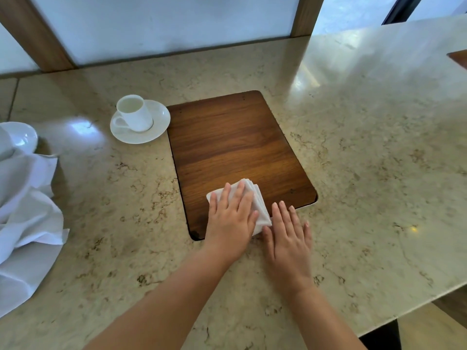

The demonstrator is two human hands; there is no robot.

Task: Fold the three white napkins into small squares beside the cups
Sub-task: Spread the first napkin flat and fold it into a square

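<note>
Two hands working over marble bench (353, 147). Wooden board (232, 147) sitting inset in bench; loose white cloths (27, 210) lying far left. Left hand (231, 218), fingers straight and slightly spread, pressing folded napkin (260, 210) flat at board's near edge. Right hand (288, 236) resting flat just beside, fingers spread. Cup (132, 113) standing on saucer (159, 127) well apart. Napkin likely light, soft, springy; best pinching at corners.

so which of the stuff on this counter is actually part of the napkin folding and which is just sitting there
Part of the job:
- folded napkin, pressed flat under the left hand
- right hand, flat beside it
- unfolded white cloth heaped at the left edge
- cup on its saucer

Just there:
- wooden board set in the counter
- white dish at far left
</note>
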